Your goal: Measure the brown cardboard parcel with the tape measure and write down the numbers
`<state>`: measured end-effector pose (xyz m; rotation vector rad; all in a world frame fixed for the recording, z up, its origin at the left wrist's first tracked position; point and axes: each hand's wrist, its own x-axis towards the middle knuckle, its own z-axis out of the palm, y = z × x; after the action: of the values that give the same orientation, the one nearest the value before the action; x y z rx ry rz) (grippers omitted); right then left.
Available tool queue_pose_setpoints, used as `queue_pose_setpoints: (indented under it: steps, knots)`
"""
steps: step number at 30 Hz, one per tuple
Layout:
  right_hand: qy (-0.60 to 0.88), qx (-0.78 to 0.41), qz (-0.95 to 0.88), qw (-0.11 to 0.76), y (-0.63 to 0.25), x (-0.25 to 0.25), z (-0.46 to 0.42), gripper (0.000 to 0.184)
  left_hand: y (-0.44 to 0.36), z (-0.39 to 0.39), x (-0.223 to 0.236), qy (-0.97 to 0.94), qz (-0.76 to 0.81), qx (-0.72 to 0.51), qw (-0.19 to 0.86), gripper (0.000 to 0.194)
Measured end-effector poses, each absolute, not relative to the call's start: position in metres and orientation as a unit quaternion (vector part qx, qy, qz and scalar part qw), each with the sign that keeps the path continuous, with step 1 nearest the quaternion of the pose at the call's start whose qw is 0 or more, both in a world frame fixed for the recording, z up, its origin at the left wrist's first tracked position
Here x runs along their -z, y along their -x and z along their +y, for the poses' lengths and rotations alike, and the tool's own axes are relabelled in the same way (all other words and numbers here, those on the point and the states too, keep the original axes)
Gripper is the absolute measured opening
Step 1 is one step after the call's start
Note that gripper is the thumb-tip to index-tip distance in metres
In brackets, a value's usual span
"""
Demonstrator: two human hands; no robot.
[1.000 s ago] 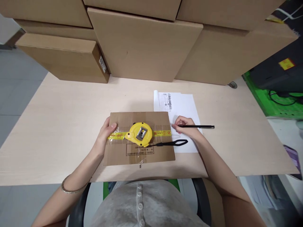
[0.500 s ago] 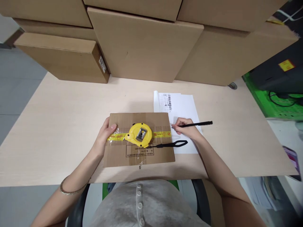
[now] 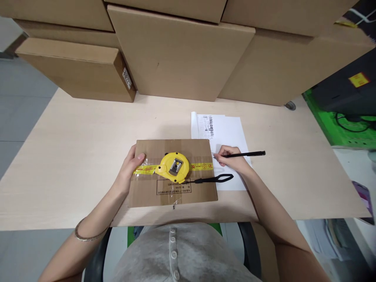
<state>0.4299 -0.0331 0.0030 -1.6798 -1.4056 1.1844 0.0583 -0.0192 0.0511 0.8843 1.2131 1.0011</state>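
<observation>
My left hand [image 3: 131,164] is closed on the left edge of a taped cardboard box [image 3: 188,150], its thumb on the top face. On that box lies a yellow tape measure [image 3: 173,167] with a black wrist strap [image 3: 217,178] reaching past the box's right side. White paper sheets [image 3: 230,131], partly covered by the box, lie on the table to its right. Pinched in the fingers of my right hand [image 3: 230,157] is a black pen [image 3: 248,154]; its tip points at the paper close to the box's right edge. What it marks is too small to read.
Large cardboard boxes [image 3: 179,55] stand along the back of the light wooden table [image 3: 88,137], with a flatter box [image 3: 73,72] at the back left. At the right are a green crate [image 3: 329,129] and a phone [image 3: 362,197]. A chair armrest [image 3: 249,246] is below the table edge.
Almost nothing differs. The pen and my right hand have shifted very slightly, and the view has tilted a little. My left hand keeps its grip on the box.
</observation>
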Motion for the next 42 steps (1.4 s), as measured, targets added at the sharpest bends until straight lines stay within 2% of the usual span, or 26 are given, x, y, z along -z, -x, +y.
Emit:
queue_pose_setpoints:
  steps: [42]
  knots:
    - [0.641,-0.45,-0.528,0.329,-0.4283,-0.0004,-0.0334,0.035,-0.0586,-0.0196,-0.052,-0.384,0.523,-0.428,0.629,0.051]
